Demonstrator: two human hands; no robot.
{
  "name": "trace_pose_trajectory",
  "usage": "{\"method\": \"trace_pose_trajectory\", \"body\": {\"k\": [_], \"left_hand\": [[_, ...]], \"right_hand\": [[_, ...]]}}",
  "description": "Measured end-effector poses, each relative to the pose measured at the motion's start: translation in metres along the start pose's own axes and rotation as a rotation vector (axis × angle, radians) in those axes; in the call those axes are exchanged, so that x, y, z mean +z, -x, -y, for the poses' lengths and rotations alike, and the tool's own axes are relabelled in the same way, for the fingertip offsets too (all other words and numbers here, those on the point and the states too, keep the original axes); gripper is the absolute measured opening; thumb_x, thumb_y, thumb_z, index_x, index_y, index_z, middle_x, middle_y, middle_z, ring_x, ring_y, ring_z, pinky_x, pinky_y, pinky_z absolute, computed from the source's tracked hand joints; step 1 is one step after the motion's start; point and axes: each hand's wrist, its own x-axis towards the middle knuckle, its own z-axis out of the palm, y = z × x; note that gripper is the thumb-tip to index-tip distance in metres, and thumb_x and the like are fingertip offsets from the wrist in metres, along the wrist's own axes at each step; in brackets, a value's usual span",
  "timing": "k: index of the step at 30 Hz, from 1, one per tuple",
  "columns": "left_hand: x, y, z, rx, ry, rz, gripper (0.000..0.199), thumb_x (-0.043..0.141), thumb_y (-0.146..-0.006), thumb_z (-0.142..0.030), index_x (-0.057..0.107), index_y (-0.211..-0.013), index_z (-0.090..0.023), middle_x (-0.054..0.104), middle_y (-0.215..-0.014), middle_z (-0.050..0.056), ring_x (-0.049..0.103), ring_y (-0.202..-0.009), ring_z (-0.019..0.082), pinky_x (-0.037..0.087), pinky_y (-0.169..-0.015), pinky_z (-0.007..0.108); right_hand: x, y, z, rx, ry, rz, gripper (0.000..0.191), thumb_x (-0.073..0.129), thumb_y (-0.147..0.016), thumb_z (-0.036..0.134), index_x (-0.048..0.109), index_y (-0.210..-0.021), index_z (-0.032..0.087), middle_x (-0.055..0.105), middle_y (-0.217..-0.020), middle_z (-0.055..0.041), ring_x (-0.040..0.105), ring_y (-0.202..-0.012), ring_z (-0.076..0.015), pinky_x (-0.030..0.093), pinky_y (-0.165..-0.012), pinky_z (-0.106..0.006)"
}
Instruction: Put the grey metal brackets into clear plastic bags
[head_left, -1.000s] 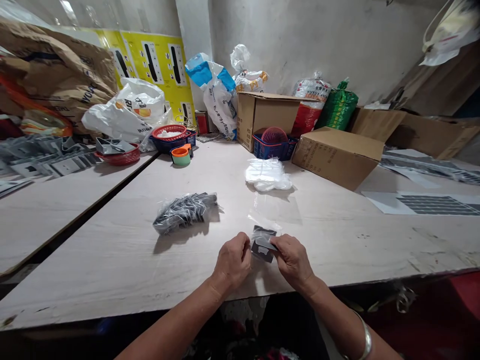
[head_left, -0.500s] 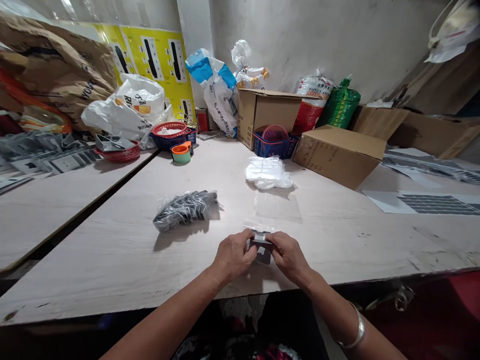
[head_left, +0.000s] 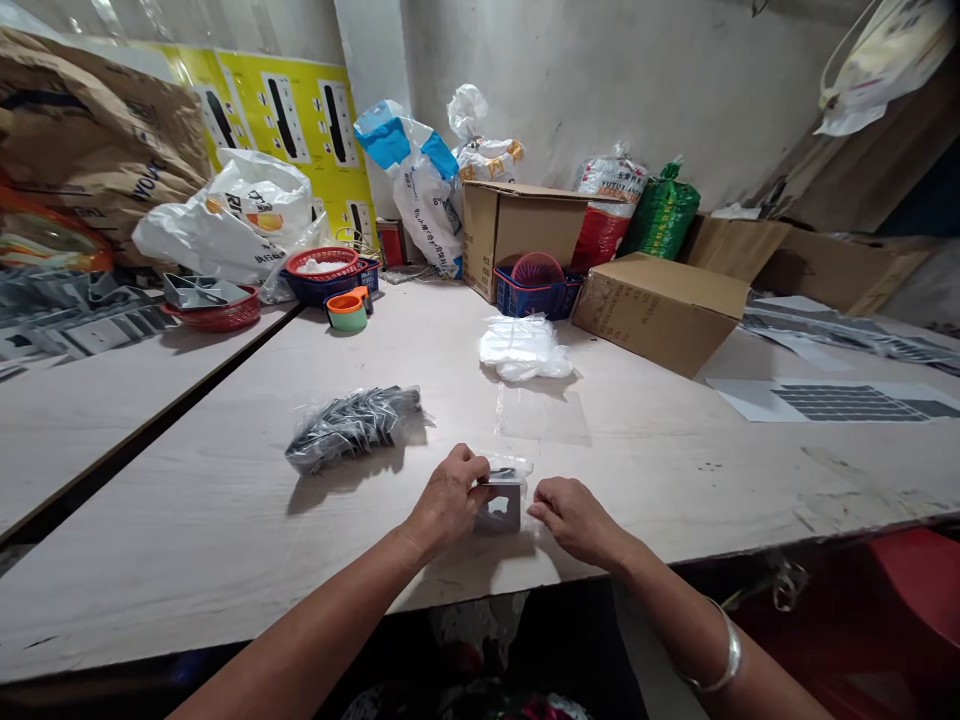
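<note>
My left hand (head_left: 450, 495) pinches the upper left of a grey bent bracket (head_left: 511, 512), which stands near the table's front edge. The bracket's front face has an irregular cutout, and clear plastic film shows around its top and right side. Just to the right, my right hand (head_left: 574, 515) has its fingers curled together close to the film; whether they grip its edge I cannot make out. Several grey pieces in clear plastic lie in a row as a bagged pile (head_left: 352, 430) to the left. Behind the hands lies a flat clear bag (head_left: 551, 415), below a stack of clear bags (head_left: 525, 350).
Tape rolls (head_left: 347, 312) and a blue basket (head_left: 300, 290) stand at the back left, near a red basket of grey brackets (head_left: 217, 315). Cardboard boxes (head_left: 660, 310) line the back right. Dark printed sheets (head_left: 847, 402) lie far right. A gap (head_left: 150, 425) splits the tables.
My right hand has let go of the bracket and moved slightly right. My left hand still holds it, and the bracket's front face now shows more fully. The view has shifted a little.
</note>
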Motion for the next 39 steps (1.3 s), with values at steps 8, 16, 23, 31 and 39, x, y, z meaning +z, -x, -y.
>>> {"method": "trace_pose_trajectory", "body": {"k": [8,16,23,31,39], "left_hand": [[-0.018,0.0,-0.01,0.029,0.106,-0.013,0.011,0.06,-0.069,-0.016,0.051,-0.062,-0.016,0.044,-0.072,-0.002,0.04,-0.06,0.008,0.031,-0.055,0.021],[-0.02,0.005,-0.013,0.131,-0.013,0.021,0.012,0.055,-0.071,-0.01,0.047,-0.065,-0.016,0.043,-0.076,-0.002,0.041,-0.063,0.008,0.034,-0.058,0.021],[-0.02,0.009,-0.021,0.237,-0.213,0.132,0.011,0.044,-0.077,-0.009,0.047,-0.07,-0.017,0.045,-0.084,0.001,0.047,-0.069,0.01,0.039,-0.065,0.023],[-0.036,0.002,-0.016,-0.095,0.008,0.185,0.008,0.057,-0.069,-0.02,0.054,-0.075,-0.016,0.049,-0.082,0.0,0.051,-0.058,0.009,0.042,-0.048,0.021],[-0.037,0.009,-0.026,-0.159,0.244,-0.011,0.013,0.051,-0.077,-0.028,0.051,-0.07,-0.017,0.048,-0.064,-0.003,0.054,-0.048,0.01,0.045,-0.041,0.021]], "right_hand": [[-0.002,0.0,0.0,0.31,-0.613,-0.013,0.028,0.049,-0.08,0.047,0.043,-0.074,0.02,0.052,-0.066,0.0029,0.06,-0.055,-0.0132,0.038,-0.043,-0.02],[0.0,-0.003,0.012,0.277,-0.869,0.045,0.023,0.057,-0.075,0.036,0.046,-0.067,0.017,0.044,-0.053,0.0068,0.053,-0.045,-0.0093,0.033,-0.04,-0.018],[-0.019,-0.013,0.036,0.227,-1.167,-0.102,0.021,0.061,-0.073,0.031,0.049,-0.065,0.015,0.043,-0.051,0.0075,0.038,-0.038,-0.0029,0.025,-0.038,-0.018],[-0.025,-0.017,0.031,0.217,-1.042,-0.136,0.021,0.061,-0.074,0.031,0.051,-0.065,0.015,0.044,-0.048,0.007,0.04,-0.039,-0.0049,0.029,-0.038,-0.018],[-0.035,-0.016,0.035,0.138,-0.909,-0.221,0.017,0.058,-0.078,0.033,0.058,-0.076,0.016,0.049,-0.053,0.0046,0.049,-0.048,-0.0088,0.04,-0.048,-0.022]]}}
